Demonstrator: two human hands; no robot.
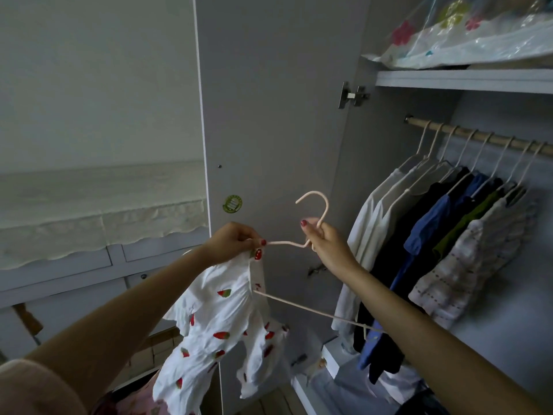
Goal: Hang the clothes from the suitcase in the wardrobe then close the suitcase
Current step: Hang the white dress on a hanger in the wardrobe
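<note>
A white garment with red strawberry prints (220, 319) hangs from one end of a pale pink hanger (314, 202). My left hand (236, 242) pinches the garment's top edge against the hanger's left arm. My right hand (324, 239) grips the hanger at its neck, just below the hook. Both are held up in front of the open wardrobe door (269, 115). The hanger's bottom bar (305, 308) runs down to the right under my right forearm. The suitcase is not in view.
To the right, a wooden rail (478, 136) carries several hangers with white, black, blue, green and patterned clothes (449, 235). A shelf (463, 80) above holds a plastic bag with flower prints (466, 34). A lace-edged cloth (101, 211) lies on a cabinet at left.
</note>
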